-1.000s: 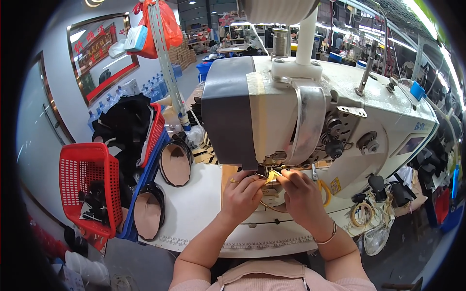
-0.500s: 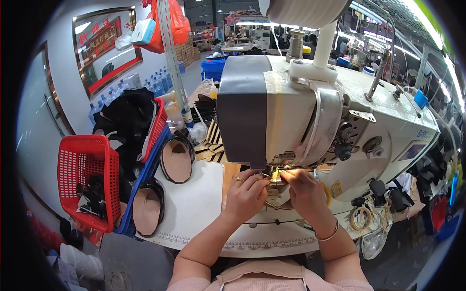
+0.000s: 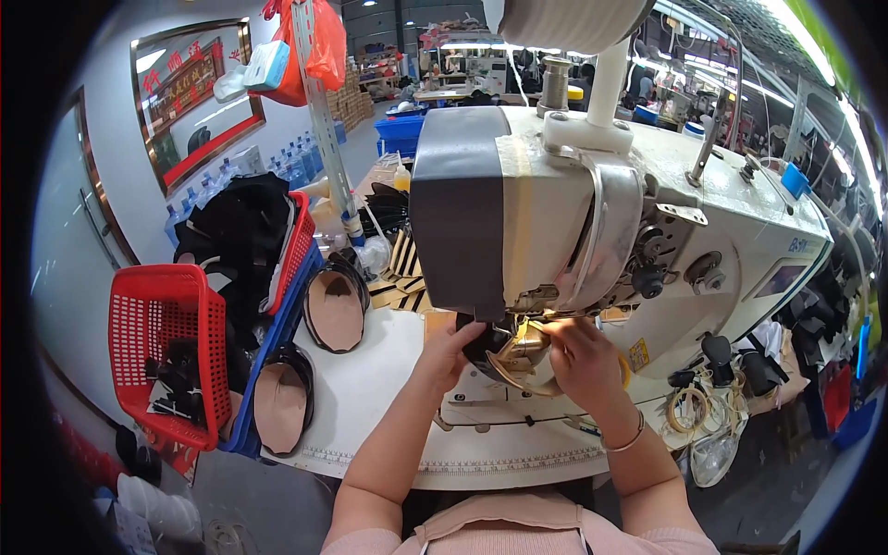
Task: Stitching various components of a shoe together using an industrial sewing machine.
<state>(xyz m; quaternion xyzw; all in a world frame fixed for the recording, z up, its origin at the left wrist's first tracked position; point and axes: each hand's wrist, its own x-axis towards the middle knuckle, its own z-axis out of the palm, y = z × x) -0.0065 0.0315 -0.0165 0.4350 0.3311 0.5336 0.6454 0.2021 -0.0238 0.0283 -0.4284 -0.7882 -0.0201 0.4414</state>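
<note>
My left hand (image 3: pixel 442 357) is closed on the edge of a black shoe piece (image 3: pixel 483 340) beside the sewing machine's head (image 3: pixel 460 213). The piece's curved rim shows light tan toward me, and part of it is hidden under the machine. To the right of the lit needle area, my right hand (image 3: pixel 585 359) has its fingers bent and pressed together. Something pale yellow lies at its fingertips, too small and glaring to name. A metal bangle (image 3: pixel 629 435) circles my right wrist.
Two stacks of black shoe pieces with beige linings (image 3: pixel 335 313) lie on the left of the white worktable (image 3: pixel 370 388). Beyond them stand a red basket (image 3: pixel 217 361) and a blue crate (image 3: pixel 268 379). Coils of pale tape (image 3: pixel 687 412) hang at the right.
My hands have moved apart from their meeting point at the needle. The left has shifted left and turned, and the black shoe piece with its tan rim now shows between them.
</note>
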